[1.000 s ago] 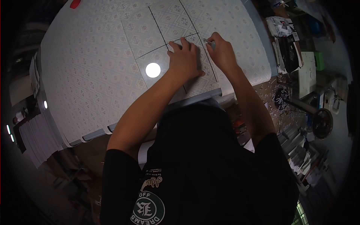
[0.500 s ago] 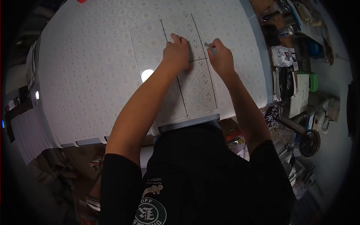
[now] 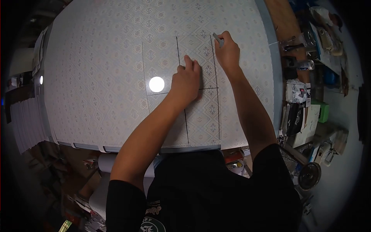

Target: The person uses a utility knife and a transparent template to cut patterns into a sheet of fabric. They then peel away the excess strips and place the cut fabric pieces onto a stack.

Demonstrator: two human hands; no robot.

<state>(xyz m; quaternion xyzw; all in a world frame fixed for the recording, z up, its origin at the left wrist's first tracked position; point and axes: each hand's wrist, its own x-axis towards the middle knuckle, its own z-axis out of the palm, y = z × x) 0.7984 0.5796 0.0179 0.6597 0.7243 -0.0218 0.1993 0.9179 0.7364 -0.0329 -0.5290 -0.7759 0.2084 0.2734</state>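
My left hand (image 3: 186,81) presses down on a clear sheet (image 3: 164,127) marked with dark lines, fingers stretched out and partly spread. It lies between two long lines, close to a cross line. To its right, my right hand (image 3: 228,52) is closed around a small grey cutter-like tool (image 3: 218,39). The tool's tip is right at the upper end of the right-hand dark line (image 3: 215,65). Much of the tool is hidden by the fingers.
The table (image 3: 92,77) has a patterned pale cover with a bright light reflection. At its right stand a can (image 3: 306,65), a green box (image 3: 321,111) and a round metal disc (image 3: 309,176). Stacked sheets (image 3: 27,125) hang at the left.
The view has shifted, so the table and lines sit lower in the picture. My right hand with the tool has moved up along the right-hand line to its upper end.
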